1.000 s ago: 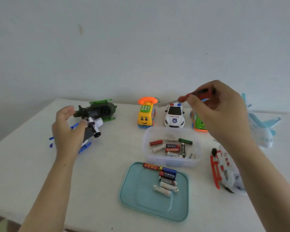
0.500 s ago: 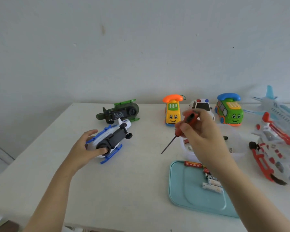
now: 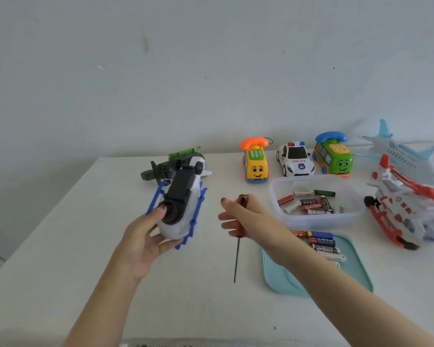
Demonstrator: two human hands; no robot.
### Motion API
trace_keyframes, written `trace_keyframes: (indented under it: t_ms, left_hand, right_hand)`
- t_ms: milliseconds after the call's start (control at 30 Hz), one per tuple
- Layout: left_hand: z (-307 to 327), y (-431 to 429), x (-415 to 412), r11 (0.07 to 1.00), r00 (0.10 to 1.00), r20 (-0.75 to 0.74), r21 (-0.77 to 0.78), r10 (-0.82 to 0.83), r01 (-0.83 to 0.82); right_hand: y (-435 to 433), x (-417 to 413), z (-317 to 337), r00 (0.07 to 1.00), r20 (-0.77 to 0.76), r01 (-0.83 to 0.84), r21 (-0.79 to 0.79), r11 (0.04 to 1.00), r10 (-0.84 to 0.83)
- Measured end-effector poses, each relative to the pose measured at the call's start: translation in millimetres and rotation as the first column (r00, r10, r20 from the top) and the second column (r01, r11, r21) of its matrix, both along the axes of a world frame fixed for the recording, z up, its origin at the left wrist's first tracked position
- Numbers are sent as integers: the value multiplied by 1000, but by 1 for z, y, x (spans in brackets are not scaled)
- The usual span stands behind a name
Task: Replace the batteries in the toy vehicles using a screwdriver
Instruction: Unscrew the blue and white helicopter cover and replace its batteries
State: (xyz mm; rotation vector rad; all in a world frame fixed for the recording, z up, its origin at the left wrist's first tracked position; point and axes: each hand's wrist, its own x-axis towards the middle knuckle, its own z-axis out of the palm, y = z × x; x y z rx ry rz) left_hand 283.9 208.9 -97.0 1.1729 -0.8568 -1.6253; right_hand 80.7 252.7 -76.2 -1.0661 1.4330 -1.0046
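Red-handled screwdriver (image 3: 239,222), teal tray (image 3: 281,279), blue-and-white helicopter (image 3: 179,204).

A white tabletop (image 3: 85,271) fills the lower half of the frame and meets a pale grey wall (image 3: 211,83), which bears a small brown mark (image 3: 145,43) at upper left. At lower right lies a teal tray (image 3: 278,281), with a clear plastic tub (image 3: 318,222) just above it.

**Helicopter and screwdriver in hand**

The left hand (image 3: 145,236) holds a white-and-blue helicopter (image 3: 183,204) belly-up over the bench (image 3: 85,246). The right hand (image 3: 246,219) grips a red-handled screwdriver (image 3: 238,242), shaft pointing down. Just right of it, a clear box (image 3: 316,222) and a teal tray (image 3: 281,279) hold batteries (image 3: 311,207).
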Motion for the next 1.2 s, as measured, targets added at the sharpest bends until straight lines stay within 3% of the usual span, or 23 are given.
trace_keyframes:
  t_ms: [167, 333, 433, 533, 633, 733, 800, 900, 967, 1100, 1200]
  left_hand:
    - [-1, 25, -28, 997, 995, -87, -66, -46, 40]
    - [0, 41, -37, 994, 1000, 8, -111, -15, 15]
    - [3, 45, -28, 987, 990, 95, -108, -106, 116]
    - [7, 36, -9, 973, 989, 143, -219, -43, 74]
    - [16, 27, 8, 847, 903, 405, -523, 146, 97]
    - [31, 19, 20, 615, 725, 646, -678, 238, 403]
    - [42, 16, 22, 549, 639, 752, -606, 159, 576]
    - [48, 16, 18, 597, 563, 810, -374, -162, 710]
    - [43, 18, 17, 597, 541, 794, -297, -278, 745]
    - [23, 29, 15, 588, 595, 722, -324, -353, 742]
    - [8, 34, 18, 639, 670, 682, -382, -291, 667]
  right_hand:
    - [-12, 22, -2, 996, 78, 35, 38, 999, -38]
    - [-15, 25, -6, 989, 133, 75, -18, 997, -72]
    - [-15, 13, -8, 989, 144, 21, -7, 1000, -20]
    - [-15, -7, -2, 955, 273, -119, -11, 993, 117]
    - [-13, -26, 9, 898, 309, -334, 15, 942, 314]
    - [-15, -40, 16, 835, 221, -531, 81, 843, 504]
    - [-16, -44, 23, 786, 151, -618, 150, 772, 599]
    - [-17, -43, 28, 707, 76, -698, 240, 675, 703]
    - [-17, -40, 29, 688, 45, -704, 286, 650, 725]
    - [-13, -36, 25, 673, 32, -707, 321, 630, 739]
    - [-8, -33, 25, 708, 35, -682, 292, 670, 705]
